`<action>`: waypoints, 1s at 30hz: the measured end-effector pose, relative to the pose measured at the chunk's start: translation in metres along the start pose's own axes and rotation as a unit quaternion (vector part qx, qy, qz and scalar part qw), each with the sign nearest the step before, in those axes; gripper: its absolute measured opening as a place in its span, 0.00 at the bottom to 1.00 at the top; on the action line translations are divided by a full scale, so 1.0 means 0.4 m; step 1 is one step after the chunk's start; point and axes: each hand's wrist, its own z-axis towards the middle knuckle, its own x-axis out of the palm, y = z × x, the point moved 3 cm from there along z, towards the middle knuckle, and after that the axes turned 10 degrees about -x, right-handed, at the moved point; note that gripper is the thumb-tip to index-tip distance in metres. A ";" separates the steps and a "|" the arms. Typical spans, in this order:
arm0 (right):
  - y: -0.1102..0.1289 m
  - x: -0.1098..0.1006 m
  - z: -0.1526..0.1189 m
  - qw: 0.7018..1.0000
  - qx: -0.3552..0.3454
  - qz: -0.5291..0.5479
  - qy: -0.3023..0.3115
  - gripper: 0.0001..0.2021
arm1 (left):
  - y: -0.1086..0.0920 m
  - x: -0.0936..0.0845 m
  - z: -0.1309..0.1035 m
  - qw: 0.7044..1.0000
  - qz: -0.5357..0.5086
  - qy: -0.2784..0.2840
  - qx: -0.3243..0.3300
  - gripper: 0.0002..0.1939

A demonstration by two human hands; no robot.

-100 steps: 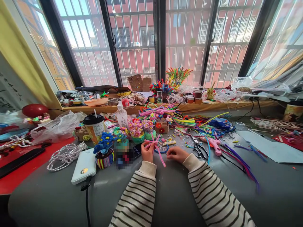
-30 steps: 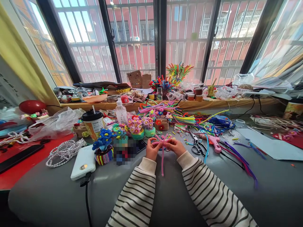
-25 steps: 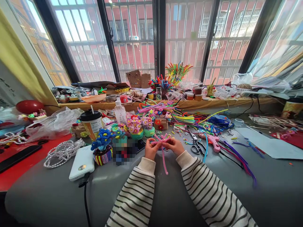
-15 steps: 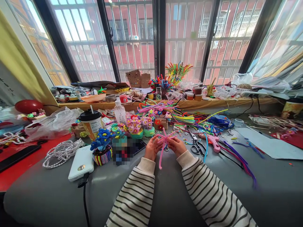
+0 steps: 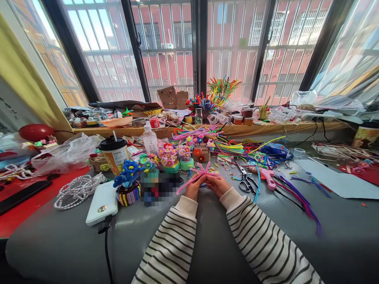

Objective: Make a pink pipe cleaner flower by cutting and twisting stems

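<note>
Pink pipe cleaners (image 5: pixel 204 170), joined in a star shape with several arms, are held between my two hands above the grey table. My left hand (image 5: pixel 194 188) pinches them from the left, and one long pink end sticks out past it to the lower left. My right hand (image 5: pixel 218 184) grips them from the right, its fingertips close to those of the left. The fingers partly hide the middle of the star. Black-handled scissors (image 5: pixel 248 182) lie just right of my right hand, beside a light blue pipe cleaner (image 5: pixel 258 185).
A pink glue gun (image 5: pixel 268 179) with a black cord lies to the right. On the left stand a white power bank (image 5: pixel 102 203), a blue pipe-cleaner flower pot (image 5: pixel 128 193) and a lidded cup (image 5: pixel 114 154). Bundled pipe cleaners (image 5: pixel 227 148) pile up behind my hands.
The pink star has turned, so its long arm that hung downward now points to the lower left. My hands have come closer together.
</note>
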 end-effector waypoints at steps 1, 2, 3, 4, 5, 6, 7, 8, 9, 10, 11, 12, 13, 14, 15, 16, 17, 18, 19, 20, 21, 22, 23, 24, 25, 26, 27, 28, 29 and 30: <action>-0.001 0.000 0.000 1.000 -0.002 -0.013 0.000 0.10 | -0.002 -0.002 0.001 1.000 0.003 0.017 -0.011 0.10; -0.001 0.000 0.000 1.000 -0.005 -0.025 0.001 0.11 | -0.005 -0.006 0.003 0.999 0.001 0.033 -0.026 0.10; -0.001 0.000 0.000 0.999 -0.007 -0.038 0.002 0.11 | -0.007 -0.010 0.004 0.998 -0.005 0.041 -0.038 0.10; 0.000 0.001 0.000 0.999 -0.008 -0.050 0.004 0.12 | -0.010 -0.014 0.006 0.998 -0.015 0.038 -0.045 0.10; 0.000 0.001 0.001 0.998 -0.006 -0.061 0.008 0.12 | -0.011 -0.018 0.007 0.998 -0.021 0.032 -0.051 0.10; 0.001 0.001 0.001 0.997 -0.005 -0.071 0.011 0.13 | -0.011 -0.020 0.009 0.998 -0.026 0.028 -0.057 0.10; 0.002 0.002 0.002 0.996 -0.005 -0.083 0.014 0.13 | -0.011 -0.021 0.010 0.998 -0.027 0.023 -0.060 0.09; 0.003 0.002 0.002 0.995 -0.010 -0.098 0.018 0.13 | -0.010 -0.022 0.012 0.998 -0.026 0.018 -0.061 0.09; 0.005 0.002 0.003 0.993 -0.022 -0.117 0.021 0.13 | -0.008 -0.022 0.012 0.998 -0.024 0.010 -0.060 0.09; 0.008 0.002 0.004 0.989 -0.038 -0.138 0.024 0.13 | -0.007 -0.023 0.013 0.998 -0.019 0.002 -0.060 0.08; 0.012 0.001 0.004 0.985 -0.057 -0.160 0.025 0.13 | -0.007 -0.023 0.012 0.998 -0.011 -0.006 -0.060 0.09; 0.016 -0.001 0.004 0.980 -0.078 -0.180 0.021 0.13 | -0.007 -0.023 0.012 0.998 0.000 -0.011 -0.060 0.09; 0.020 -0.004 0.005 0.976 -0.099 -0.196 0.013 0.13 | -0.007 -0.023 0.010 0.998 0.014 -0.014 -0.060 0.09; 0.024 -0.007 0.005 0.971 -0.117 -0.207 0.002 0.13 | -0.008 -0.022 0.009 0.998 0.031 -0.016 -0.061 0.09; 0.027 -0.011 0.006 0.969 -0.130 -0.212 -0.008 0.13 | -0.010 -0.021 0.007 0.997 0.046 -0.017 -0.063 0.09; 0.029 -0.015 0.007 0.968 -0.135 -0.212 -0.017 0.13 | -0.011 -0.020 0.006 0.996 0.058 -0.016 -0.067 0.09; 0.029 -0.018 0.009 0.969 -0.132 -0.209 -0.019 0.13 | -0.012 -0.019 0.005 0.995 0.066 -0.014 -0.074 0.09; 0.028 -0.021 0.011 0.972 -0.121 -0.201 -0.018 0.13 | -0.012 -0.018 0.004 0.994 0.070 -0.010 -0.085 0.09; 0.027 -0.022 0.013 0.976 -0.106 -0.189 -0.015 0.13 | -0.012 -0.017 0.003 0.993 0.070 -0.006 -0.096 0.09; 0.025 -0.023 0.015 0.980 -0.090 -0.176 -0.014 0.13 | -0.011 -0.016 0.003 0.992 0.066 0.000 -0.105 0.09; 0.024 -0.023 0.016 0.984 -0.078 -0.162 -0.017 0.13 | -0.011 -0.015 0.002 0.992 0.062 0.005 -0.112 0.10; 0.023 -0.022 0.016 0.986 -0.071 -0.149 -0.021 0.13 | -0.010 -0.015 0.002 0.992 0.055 0.005 -0.115 0.10; 0.024 -0.020 0.015 0.988 -0.071 -0.137 -0.028 0.13 | -0.010 -0.016 0.002 0.992 0.046 0.003 -0.115 0.10; 0.025 -0.018 0.013 0.988 -0.076 -0.127 -0.034 0.12 | -0.009 -0.017 0.002 0.993 0.031 -0.002 -0.112 0.10; 0.026 -0.014 0.010 0.989 -0.082 -0.119 -0.036 0.12 | -0.010 -0.018 0.001 0.994 0.013 -0.010 -0.108 0.10; 0.026 -0.011 0.007 0.989 -0.088 -0.114 -0.034 0.11 | -0.010 -0.020 0.001 0.994 -0.006 -0.020 -0.105 0.10; 0.026 -0.008 0.004 0.989 -0.093 -0.112 -0.029 0.11 | -0.011 -0.021 0.000 0.994 -0.025 -0.031 -0.103 0.09; 0.026 -0.005 0.001 0.988 -0.099 -0.114 -0.021 0.12 | -0.012 -0.022 -0.001 0.993 -0.042 -0.042 -0.102 0.09; 0.026 -0.004 -0.002 0.987 -0.106 -0.119 -0.014 0.12 | -0.013 -0.022 -0.003 0.992 -0.055 -0.052 -0.105 0.10; 0.027 -0.002 -0.004 0.985 -0.115 -0.129 -0.007 0.11 | -0.013 -0.022 -0.004 0.990 -0.064 -0.062 -0.110 0.10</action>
